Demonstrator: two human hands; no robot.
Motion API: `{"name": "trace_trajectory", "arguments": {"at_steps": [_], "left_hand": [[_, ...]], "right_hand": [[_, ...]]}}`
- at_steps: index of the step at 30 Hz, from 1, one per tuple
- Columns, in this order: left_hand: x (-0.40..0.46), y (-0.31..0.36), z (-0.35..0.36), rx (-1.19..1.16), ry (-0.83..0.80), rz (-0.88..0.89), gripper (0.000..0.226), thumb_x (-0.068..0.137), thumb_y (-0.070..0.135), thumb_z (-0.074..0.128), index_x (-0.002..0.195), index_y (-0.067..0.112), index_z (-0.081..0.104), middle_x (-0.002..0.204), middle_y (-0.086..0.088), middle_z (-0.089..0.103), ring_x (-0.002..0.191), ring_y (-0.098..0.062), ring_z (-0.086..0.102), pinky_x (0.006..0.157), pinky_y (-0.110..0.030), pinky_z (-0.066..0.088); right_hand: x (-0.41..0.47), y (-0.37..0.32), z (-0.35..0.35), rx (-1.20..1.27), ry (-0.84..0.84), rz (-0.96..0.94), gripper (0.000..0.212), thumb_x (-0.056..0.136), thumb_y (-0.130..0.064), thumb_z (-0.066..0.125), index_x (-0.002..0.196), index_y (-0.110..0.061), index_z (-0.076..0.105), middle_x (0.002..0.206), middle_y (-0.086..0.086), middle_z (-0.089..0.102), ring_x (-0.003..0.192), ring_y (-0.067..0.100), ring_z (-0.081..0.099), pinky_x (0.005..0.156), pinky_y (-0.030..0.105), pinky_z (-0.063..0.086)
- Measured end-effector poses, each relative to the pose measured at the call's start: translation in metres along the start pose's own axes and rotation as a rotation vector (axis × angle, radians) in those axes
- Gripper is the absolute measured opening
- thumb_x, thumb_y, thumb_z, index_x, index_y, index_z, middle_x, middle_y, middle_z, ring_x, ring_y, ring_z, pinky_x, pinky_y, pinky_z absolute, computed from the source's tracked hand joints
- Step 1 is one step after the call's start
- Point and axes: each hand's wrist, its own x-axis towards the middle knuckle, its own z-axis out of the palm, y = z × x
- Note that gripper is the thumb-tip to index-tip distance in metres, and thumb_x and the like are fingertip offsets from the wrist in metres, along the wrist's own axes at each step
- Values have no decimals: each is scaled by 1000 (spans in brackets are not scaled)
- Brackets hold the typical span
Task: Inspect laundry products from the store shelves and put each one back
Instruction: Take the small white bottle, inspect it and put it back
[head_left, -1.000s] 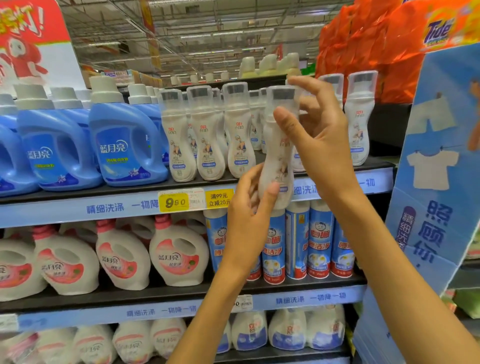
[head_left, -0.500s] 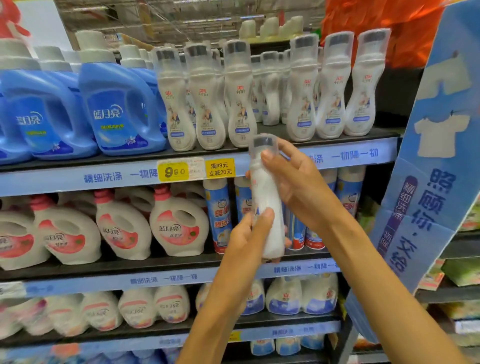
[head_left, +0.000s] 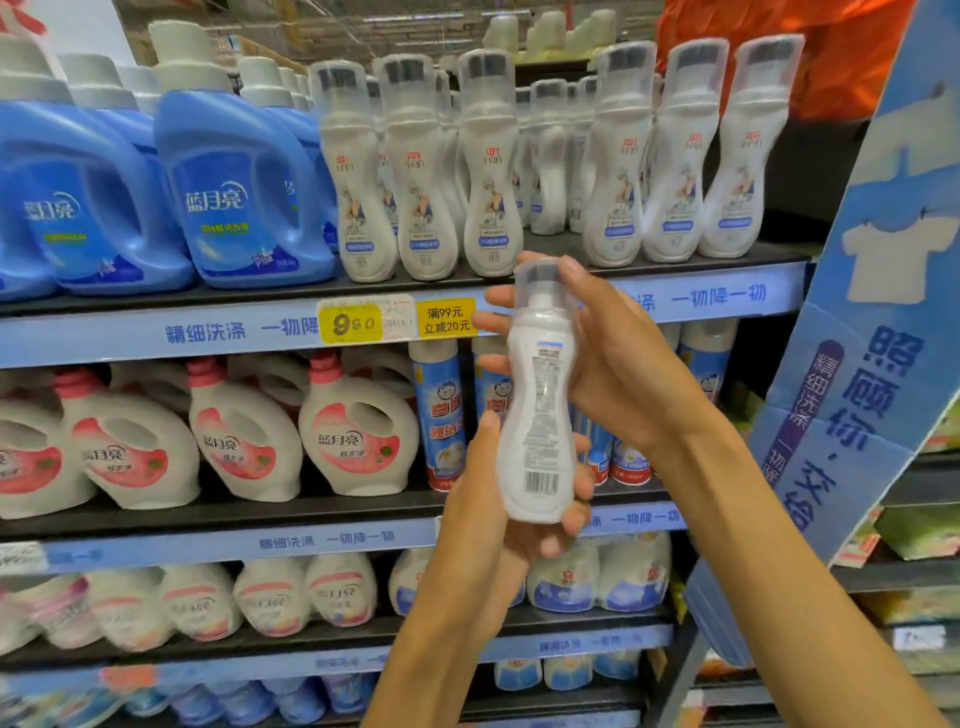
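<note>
— Held upright before the shelves: slim white bottle (head_left: 537, 415), barcode side facing the camera.
— Gripped how?
— Left hand (head_left: 498, 514) curled round the base, right hand (head_left: 608, 364) round the neck, just under the clear cap (head_left: 540, 280).
— Behind?
— Blue jugs (head_left: 244, 197), pink-capped jugs (head_left: 353, 436).

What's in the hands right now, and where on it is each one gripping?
A slim white bottle, upright, back label facing the camera. The left hand grips its base; the right hand grips its neck and upper body.

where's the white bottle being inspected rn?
Head view, centre-right: the white bottle is off the shelf, upright, back label facing the camera, held by the left hand at its base and the right hand near its cap, beside the yellow price tag.
</note>
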Motion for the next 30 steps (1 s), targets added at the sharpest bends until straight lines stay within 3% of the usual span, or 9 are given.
{"name": "trace_trajectory", "arguments": {"at_steps": [2, 5, 8, 11, 14, 18, 22, 26, 30], "left_hand": [[0, -6, 0, 79, 29, 45, 64, 84, 59, 32, 92, 5, 67, 67, -13, 66, 47, -19, 56, 39, -21, 43], [1, -10, 1, 330, 147, 107, 60, 75, 61, 33, 94, 15, 67, 73, -9, 74, 61, -21, 69, 55, -29, 55], [2, -9, -2, 417, 200, 165, 51, 72, 60, 39, 98, 23, 63, 77, -4, 71, 62, -13, 68, 53, -21, 54], [-1, -8, -3, 217, 152, 112, 59, 74, 62, 47, 100, 12, 63, 67, -5, 63, 51, -12, 58, 42, -20, 45], [-7, -3, -5, -87, -9, 4, 55, 84, 60, 45, 89, 12, 69, 64, -5, 57, 45, -10, 51, 36, -17, 37], [-3, -6, -3, 187, 87, 56, 60, 79, 59, 35, 93, 7, 63, 64, -10, 65, 49, -18, 60, 41, -23, 46], [-3, -6, 1, 440, 106, 159, 59, 74, 56, 39, 105, 10, 59, 75, -4, 71, 56, -11, 65, 50, -21, 51], [-7, -7, 6, 356, 12, 131, 54, 90, 53, 44, 105, 3, 57, 75, -3, 69, 57, -14, 61, 49, -22, 48], [-11, -3, 5, 295, -12, 111, 61, 85, 56, 37, 102, 3, 62, 79, -12, 70, 57, -19, 62, 52, -26, 50]], "right_hand": [[-3, 2, 1, 43, -36, 34, 38, 87, -34, 46, 114, -8, 56, 101, 13, 70, 87, 28, 71, 70, 40, 59], [-6, 3, 1, -115, 31, -7, 40, 86, -33, 48, 118, -9, 52, 92, 7, 68, 72, 18, 68, 61, 30, 57], [-6, 1, 3, -260, 97, -72, 47, 83, -31, 53, 124, -10, 48, 100, 7, 65, 83, 16, 67, 72, 33, 58], [-6, -1, 4, -218, 99, -111, 48, 84, -28, 55, 128, -10, 47, 112, 12, 64, 102, 25, 67, 85, 41, 57], [-9, 0, 6, -123, 36, -52, 51, 85, -29, 51, 131, -8, 45, 119, 16, 64, 102, 32, 67, 85, 46, 56], [-12, 3, 2, -192, 36, -54, 44, 83, -28, 55, 124, -11, 52, 111, 14, 68, 90, 26, 70, 74, 36, 59], [-11, 4, -3, -347, 196, -131, 39, 74, -35, 67, 111, -23, 62, 102, 10, 72, 92, 25, 67, 82, 39, 55], [-11, 8, -4, -346, 255, -112, 43, 74, -45, 63, 111, -24, 61, 94, 2, 73, 84, 17, 69, 71, 29, 57], [-14, 5, -8, -188, 121, -13, 44, 91, -33, 53, 130, -13, 52, 109, 9, 71, 97, 26, 70, 69, 30, 58]]}}
